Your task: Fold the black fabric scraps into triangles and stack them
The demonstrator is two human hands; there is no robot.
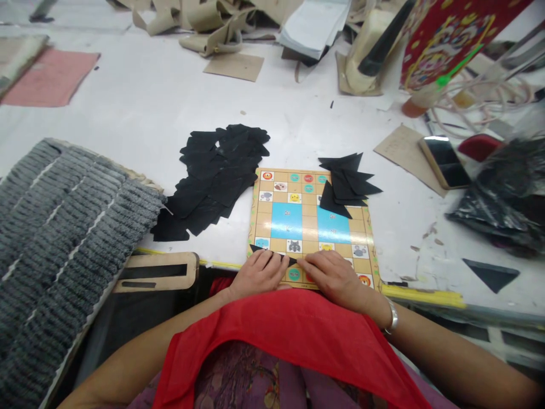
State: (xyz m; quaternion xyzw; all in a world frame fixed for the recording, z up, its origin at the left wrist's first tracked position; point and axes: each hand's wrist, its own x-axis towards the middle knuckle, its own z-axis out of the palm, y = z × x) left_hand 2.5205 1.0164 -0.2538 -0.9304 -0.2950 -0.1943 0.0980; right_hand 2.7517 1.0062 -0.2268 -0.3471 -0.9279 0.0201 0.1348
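Note:
My left hand (pixel 260 271) is closed at the near edge of a printed game board (pixel 310 224), its bent fingers pressing on a thin black triangular piece (pixel 293 261). Most of that piece is hidden under the fingers; only its pointed ends show. My right hand (pixel 334 277) is also closed, fingertips together at the piece's right tip. Left of the board lies a long overlapping heap of flat black pieces (pixel 217 170). Several black triangles (pixel 349 182) lie loosely piled over the board's far right corner.
A stack of grey ribbed strips (pixel 80 210) stands at the left, beside a slotted wooden template (pixel 157 271). To the right are a phone (pixel 443 162) on cardboard, a black plastic bag (pixel 502 199) and a single black triangle (pixel 491 274). Beige scraps (pixel 213 28) line the back.

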